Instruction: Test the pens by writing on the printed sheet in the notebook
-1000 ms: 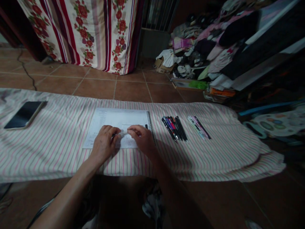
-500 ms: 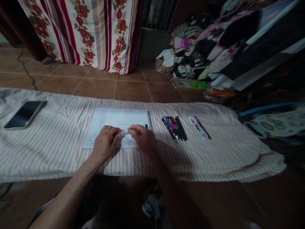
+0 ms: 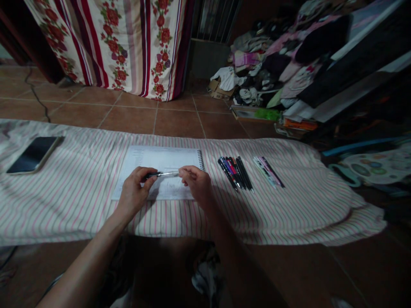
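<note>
A pen [image 3: 168,173] with a clear barrel and a black end is stretched level between my two hands, above an open spiral notebook [image 3: 157,155]. My left hand [image 3: 136,187] is closed around its black end. The fingertips of my right hand [image 3: 196,182] pinch the opposite, clear end. Handwriting or print covers part of the notebook page, and a few marks show below the pen. My hands hide the lower left and lower right of the page.
Several dark and coloured pens [image 3: 236,173] lie right of the notebook, with a smaller group of pale and dark pens [image 3: 269,171] beyond. A phone [image 3: 34,155] rests at the left on the striped cloth [image 3: 80,184]. Clothes [image 3: 263,60] are piled on the far right.
My hands have moved slightly apart, baring more of the pen. The black part that stuck out beyond my right hand now shows at my left fingers.
</note>
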The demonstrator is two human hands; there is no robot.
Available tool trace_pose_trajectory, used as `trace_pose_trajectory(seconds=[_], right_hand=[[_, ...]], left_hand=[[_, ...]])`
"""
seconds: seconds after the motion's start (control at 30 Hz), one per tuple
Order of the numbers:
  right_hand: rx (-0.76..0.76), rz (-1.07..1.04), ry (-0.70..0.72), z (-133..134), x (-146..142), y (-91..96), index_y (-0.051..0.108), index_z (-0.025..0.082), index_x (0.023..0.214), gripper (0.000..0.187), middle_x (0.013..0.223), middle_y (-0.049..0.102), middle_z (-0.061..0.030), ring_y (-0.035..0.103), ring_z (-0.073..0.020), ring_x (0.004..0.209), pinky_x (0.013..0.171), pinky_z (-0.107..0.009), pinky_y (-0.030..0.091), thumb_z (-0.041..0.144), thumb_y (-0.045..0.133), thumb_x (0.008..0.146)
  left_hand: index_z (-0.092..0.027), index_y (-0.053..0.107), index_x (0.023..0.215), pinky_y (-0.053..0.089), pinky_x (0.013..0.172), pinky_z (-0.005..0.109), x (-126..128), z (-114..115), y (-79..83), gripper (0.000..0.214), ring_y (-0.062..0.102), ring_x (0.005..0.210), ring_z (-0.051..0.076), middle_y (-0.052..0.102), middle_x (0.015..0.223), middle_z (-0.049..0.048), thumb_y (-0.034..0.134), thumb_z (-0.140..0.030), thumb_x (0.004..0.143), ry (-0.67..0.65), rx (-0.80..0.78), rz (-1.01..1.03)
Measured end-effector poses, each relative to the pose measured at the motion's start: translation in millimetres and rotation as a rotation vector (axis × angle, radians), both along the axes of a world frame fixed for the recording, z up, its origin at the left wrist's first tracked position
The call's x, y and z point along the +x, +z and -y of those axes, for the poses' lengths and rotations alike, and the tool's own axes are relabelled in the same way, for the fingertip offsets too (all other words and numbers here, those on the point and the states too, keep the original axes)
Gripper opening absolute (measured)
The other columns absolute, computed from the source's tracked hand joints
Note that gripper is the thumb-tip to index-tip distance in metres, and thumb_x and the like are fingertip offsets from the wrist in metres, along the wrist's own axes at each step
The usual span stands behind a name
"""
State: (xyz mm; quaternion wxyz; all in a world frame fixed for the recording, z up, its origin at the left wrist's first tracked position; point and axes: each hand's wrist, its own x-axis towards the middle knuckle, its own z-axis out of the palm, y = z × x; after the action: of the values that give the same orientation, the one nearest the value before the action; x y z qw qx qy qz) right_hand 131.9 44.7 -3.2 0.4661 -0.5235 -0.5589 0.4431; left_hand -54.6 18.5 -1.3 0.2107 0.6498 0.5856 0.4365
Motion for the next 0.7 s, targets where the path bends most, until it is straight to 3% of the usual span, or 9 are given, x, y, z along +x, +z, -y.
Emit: trace_pose_trajectory(seconds=[0.4, 0.57, 0.7], right_hand=[[0.008, -0.048, -0.016, -2, -2, -2.1, 0.065, 0.017, 0.076, 0.015, 0.054, 0.058, 0.0034, 0.054, -0.0096, 0.050, 0.050, -0.020, 0.044, 0.029, 0.058, 0.073], [-0.013, -0.089, -0.020, 0, -7, -4.6, 0.065, 0.017, 0.079, 0.018, 0.056, 0.061, 0.0018, 0.059, -0.0115, 0.053, 0.052, -0.022, 0.048, 0.031, 0.061, 0.070], [-0.029, -0.069, -0.002, 3, -13, -8.3, 0.065, 0.017, 0.084, 0.019, 0.062, 0.064, -0.0001, 0.062, -0.0131, 0.058, 0.055, -0.024, 0.051, 0.032, 0.059, 0.073]], left_hand=[[-0.019, 0.064, 0.092, 0.048, 0.072, 0.032, 0, -1, -1.2, 0.020, 0.059, 0.078, 0.017, 0.061, 0.088, 0.0035, 0.054, -0.031, 0.079, 0.008, -0.021, 0.088], [-0.017, 0.057, 0.111, 0.050, 0.066, 0.030, 1, -5, -3.6, 0.043, 0.059, 0.064, 0.012, 0.060, 0.093, 0.0029, 0.065, -0.031, 0.071, 0.159, -0.173, 0.448], [-0.014, 0.058, 0.102, 0.050, 0.079, 0.028, 5, -8, 5.1, 0.037, 0.064, 0.073, 0.012, 0.064, 0.082, 0.0018, 0.069, -0.017, 0.067, 0.292, -0.236, 0.864]])
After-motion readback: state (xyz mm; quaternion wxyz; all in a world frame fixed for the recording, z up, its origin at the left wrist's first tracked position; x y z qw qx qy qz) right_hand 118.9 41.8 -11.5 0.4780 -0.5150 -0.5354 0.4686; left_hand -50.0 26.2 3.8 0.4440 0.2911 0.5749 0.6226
